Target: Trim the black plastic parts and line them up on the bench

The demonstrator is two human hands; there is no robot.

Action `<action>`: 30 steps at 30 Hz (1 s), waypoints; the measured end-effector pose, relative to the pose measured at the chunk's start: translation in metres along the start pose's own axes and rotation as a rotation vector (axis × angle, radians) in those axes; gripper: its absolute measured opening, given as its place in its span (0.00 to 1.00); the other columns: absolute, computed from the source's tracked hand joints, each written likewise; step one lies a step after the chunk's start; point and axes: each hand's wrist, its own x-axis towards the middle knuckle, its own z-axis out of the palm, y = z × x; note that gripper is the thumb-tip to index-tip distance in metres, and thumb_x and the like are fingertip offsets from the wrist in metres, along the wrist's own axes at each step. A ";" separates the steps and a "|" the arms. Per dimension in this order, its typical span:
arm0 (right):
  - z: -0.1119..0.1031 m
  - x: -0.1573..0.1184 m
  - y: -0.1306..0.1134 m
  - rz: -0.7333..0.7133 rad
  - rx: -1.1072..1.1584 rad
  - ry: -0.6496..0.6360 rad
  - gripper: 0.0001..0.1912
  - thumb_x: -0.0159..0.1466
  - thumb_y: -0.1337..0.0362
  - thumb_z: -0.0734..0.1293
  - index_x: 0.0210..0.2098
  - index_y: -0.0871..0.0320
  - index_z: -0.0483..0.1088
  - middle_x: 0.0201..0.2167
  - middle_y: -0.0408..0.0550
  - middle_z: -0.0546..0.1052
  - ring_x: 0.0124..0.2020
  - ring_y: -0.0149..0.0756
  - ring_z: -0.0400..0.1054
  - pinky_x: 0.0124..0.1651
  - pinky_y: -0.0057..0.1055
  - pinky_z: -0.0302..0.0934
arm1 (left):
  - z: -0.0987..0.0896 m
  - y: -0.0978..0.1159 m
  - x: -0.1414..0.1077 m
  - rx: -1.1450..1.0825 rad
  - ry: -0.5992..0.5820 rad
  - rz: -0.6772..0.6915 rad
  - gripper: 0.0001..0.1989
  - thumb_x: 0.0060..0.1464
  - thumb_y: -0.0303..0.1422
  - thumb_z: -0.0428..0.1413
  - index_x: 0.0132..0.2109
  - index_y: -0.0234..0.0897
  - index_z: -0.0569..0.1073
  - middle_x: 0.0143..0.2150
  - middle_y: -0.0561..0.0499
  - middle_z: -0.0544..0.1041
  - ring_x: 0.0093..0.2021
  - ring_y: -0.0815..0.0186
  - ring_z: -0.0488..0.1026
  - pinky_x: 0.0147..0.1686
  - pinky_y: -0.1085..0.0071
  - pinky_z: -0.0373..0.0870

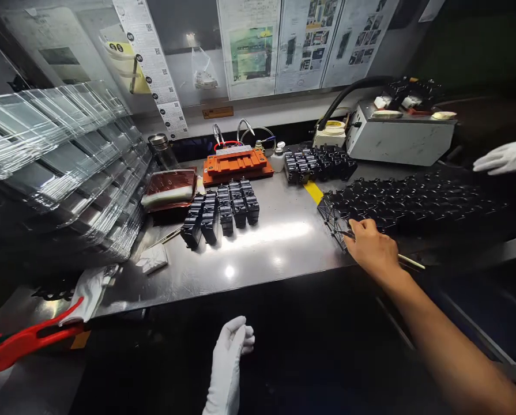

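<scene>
Nearest, below the bench's front edge, the white-gloved left hand hangs with its fingers curled; nothing shows in it, and I cannot tell whether the fingertips meet. The bare right hand is over the bench's front edge, right of the middle, its fingers seemingly pinched round a slim pale-handled tool whose dark tip points left.

To work well here, I would keep that grip light and bring only the tip to the parts, lest the bare knuckles or wrist nudge the rows; the gloved hand would suit steadying the near corner.

Just beneath and beyond the fingers, the large array of black moulded parts spreads toward the bench's right end. The parts look glossy and ribbed, closely ranked, with lattice-like sides at the left border; the far right sinks into shadow.

Farther left stand short rows of black blocks. Behind, near the back edge, are an orange fixture and a white bottle.
</scene>
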 end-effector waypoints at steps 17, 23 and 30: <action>0.008 -0.117 -0.078 -0.525 0.721 -0.525 0.24 0.60 0.52 0.65 0.53 0.56 0.71 0.35 0.50 0.82 0.36 0.43 0.77 0.37 0.33 0.67 | 0.052 0.037 -0.001 0.029 -0.075 0.189 0.25 0.55 0.43 0.57 0.57 0.37 0.68 0.50 0.42 0.76 0.45 0.61 0.75 0.45 0.66 0.71; 0.014 -0.068 -0.107 -0.589 0.672 -0.326 0.19 0.63 0.52 0.61 0.47 0.56 0.71 0.30 0.47 0.79 0.31 0.40 0.74 0.33 0.31 0.62 | 0.020 0.051 -0.011 0.218 -0.058 0.254 0.17 0.53 0.39 0.59 0.47 0.37 0.76 0.45 0.47 0.80 0.45 0.59 0.75 0.47 0.68 0.69; 0.031 -0.072 -0.126 -0.861 0.640 -0.292 0.14 0.68 0.60 0.55 0.38 0.55 0.70 0.31 0.47 0.77 0.30 0.36 0.71 0.33 0.30 0.61 | 0.006 0.041 -0.028 0.249 -0.137 0.201 0.16 0.56 0.36 0.55 0.51 0.39 0.76 0.44 0.49 0.80 0.43 0.61 0.75 0.46 0.70 0.70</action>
